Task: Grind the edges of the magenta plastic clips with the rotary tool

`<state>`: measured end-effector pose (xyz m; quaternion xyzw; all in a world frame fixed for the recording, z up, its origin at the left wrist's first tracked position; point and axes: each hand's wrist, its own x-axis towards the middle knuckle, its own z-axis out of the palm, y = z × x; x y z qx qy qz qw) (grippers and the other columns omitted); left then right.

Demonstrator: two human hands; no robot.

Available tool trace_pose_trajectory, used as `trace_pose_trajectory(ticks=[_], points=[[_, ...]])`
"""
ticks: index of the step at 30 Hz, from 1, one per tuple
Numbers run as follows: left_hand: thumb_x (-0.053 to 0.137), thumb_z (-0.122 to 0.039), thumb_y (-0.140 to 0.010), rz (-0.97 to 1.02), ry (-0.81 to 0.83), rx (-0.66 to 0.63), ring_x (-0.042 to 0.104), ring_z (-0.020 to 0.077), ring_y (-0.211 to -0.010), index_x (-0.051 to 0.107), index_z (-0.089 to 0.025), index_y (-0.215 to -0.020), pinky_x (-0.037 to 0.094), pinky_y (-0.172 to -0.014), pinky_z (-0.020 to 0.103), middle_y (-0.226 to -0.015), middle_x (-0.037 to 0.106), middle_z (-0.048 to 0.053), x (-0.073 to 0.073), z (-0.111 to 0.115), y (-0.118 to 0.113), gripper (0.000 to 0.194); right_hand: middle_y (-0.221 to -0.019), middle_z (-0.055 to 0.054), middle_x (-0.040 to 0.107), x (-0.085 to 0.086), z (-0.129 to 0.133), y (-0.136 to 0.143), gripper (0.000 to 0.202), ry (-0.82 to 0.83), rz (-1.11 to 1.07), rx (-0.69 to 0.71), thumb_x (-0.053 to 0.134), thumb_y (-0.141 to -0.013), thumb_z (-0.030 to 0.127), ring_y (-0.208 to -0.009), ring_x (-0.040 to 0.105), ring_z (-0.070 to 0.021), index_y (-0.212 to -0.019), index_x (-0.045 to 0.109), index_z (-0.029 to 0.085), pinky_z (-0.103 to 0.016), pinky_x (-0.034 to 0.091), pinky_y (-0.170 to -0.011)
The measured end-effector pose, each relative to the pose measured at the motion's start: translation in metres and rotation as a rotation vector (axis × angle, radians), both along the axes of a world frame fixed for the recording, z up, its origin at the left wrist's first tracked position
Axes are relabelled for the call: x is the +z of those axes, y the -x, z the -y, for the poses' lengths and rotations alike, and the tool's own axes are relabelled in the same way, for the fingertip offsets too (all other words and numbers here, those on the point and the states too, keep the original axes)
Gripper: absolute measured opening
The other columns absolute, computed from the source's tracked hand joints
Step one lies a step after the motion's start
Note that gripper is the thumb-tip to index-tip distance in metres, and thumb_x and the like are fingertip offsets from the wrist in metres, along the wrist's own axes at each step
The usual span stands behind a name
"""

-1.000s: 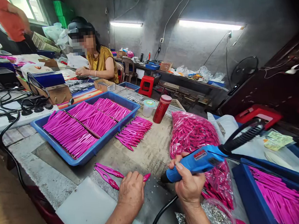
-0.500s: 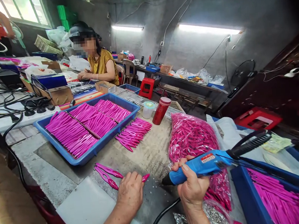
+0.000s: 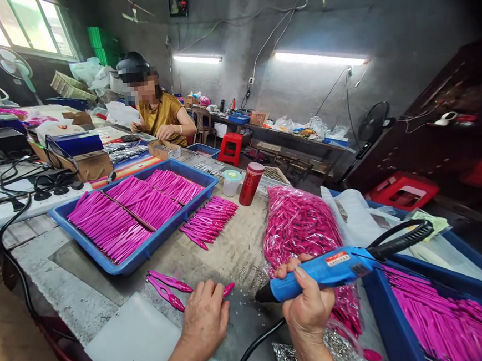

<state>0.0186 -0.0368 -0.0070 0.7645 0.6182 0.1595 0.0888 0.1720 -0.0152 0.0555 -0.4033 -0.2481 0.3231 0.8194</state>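
Fingers of our right hand point(image 3: 307, 306) grip a blue, black-tipped cylindrical power tool point(image 3: 329, 272) beside scattered silvery rings point(image 3: 249, 280). Our left hand point(image 3: 204, 312) partly covers a pointed, glossy magenta piece point(image 3: 229, 289) on the grey tabletop point(image 3: 222, 254); we cannot tell whether its fingers pinch.

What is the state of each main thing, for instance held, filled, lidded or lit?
Blue power tool: held in right hand
Left hand: curled over pink piece
Divided tray: filled with pink pieces
Pink-filled bag: bulging
Red flask: lidded
Plastic tub: lidded
Wall lights: lit
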Motion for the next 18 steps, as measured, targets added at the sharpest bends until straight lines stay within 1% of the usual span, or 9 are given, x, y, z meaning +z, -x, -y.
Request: trace_pose_trajectory(ticks=[2,4,6,9,12,15,18], points=[[0.054,-0.019,-0.077,0.027,0.007,-0.039,0.052,0.0223,-0.088,0.06,-0.021,-0.088,0.042,-0.073,0.034,-0.093,0.059,0.004,0.007,0.0,-0.002,0.013,-0.062,0.004,0.056,0.001,0.002,-0.001,0.031,-0.011,-0.003,0.005,0.069,-0.057,0.025,-0.047,0.054,-0.0131,-0.083,0.053,0.018,-0.027,0.043,-0.049],[0.057,-0.017,-0.075,0.075,0.032,-0.106,0.051,0.021,-0.089,0.059,-0.022,-0.09,0.042,-0.075,0.033,-0.095,0.058,0.003,0.013,-0.001,-0.007,0.016,-0.063,0.003,0.056,0.003,0.003,-0.002,0.031,-0.014,-0.013,0.009,0.069,-0.058,0.026,-0.048,0.054,-0.0131,-0.082,0.053,0.017,-0.028,0.043,-0.049],[0.059,-0.016,-0.074,0.12,0.066,-0.175,0.05,0.0195,-0.089,0.059,-0.024,-0.09,0.042,-0.076,0.031,-0.096,0.058,0.001,0.017,-0.002,-0.014,0.018,-0.063,0.004,0.055,0.004,0.005,-0.002,0.031,-0.011,-0.028,0.01,0.069,-0.058,0.026,-0.048,0.054,-0.0134,-0.083,0.053,0.018,-0.028,0.043,-0.05],[0.058,-0.015,-0.074,0.153,0.091,-0.245,0.05,0.0182,-0.09,0.06,-0.024,-0.087,0.042,-0.076,0.03,-0.094,0.058,0.0,0.021,-0.006,-0.025,0.016,-0.063,0.004,0.055,0.004,0.006,-0.002,0.03,-0.026,-0.019,0.015,0.067,-0.059,0.027,-0.048,0.053,-0.0136,-0.083,0.052,0.018,-0.029,0.043,-0.05],[0.056,-0.013,-0.076,0.151,0.103,-0.277,0.051,0.017,-0.087,0.061,-0.023,-0.08,0.041,-0.073,0.028,-0.088,0.058,0.0,0.023,-0.009,-0.033,0.012,-0.063,0.004,0.054,0.003,0.006,-0.004,0.031,-0.042,-0.011,0.025,0.066,-0.06,0.027,-0.048,0.053,-0.0136,-0.085,0.05,0.018,-0.029,0.042,-0.05],[0.055,-0.013,-0.078,0.138,0.123,-0.286,0.051,0.0161,-0.084,0.061,-0.022,-0.074,0.04,-0.072,0.026,-0.082,0.058,-0.001,0.024,-0.011,-0.036,0.012,-0.063,0.004,0.054,0.002,0.007,-0.006,0.033,-0.045,-0.029,0.026,0.067,-0.06,0.028,-0.048,0.052,-0.0134,-0.086,0.05,0.018,-0.029,0.042,-0.05],[0.055,-0.013,-0.078,0.132,0.134,-0.284,0.052,0.0154,-0.084,0.062,-0.023,-0.074,0.039,-0.071,0.025,-0.08,0.059,-0.001,0.023,-0.012,-0.037,0.013,-0.063,0.004,0.054,0.001,0.009,-0.008,0.034,-0.038,-0.048,0.007,0.068,-0.058,0.028,-0.048,0.053,-0.0134,-0.085,0.05,0.018,-0.028,0.042,-0.05]])
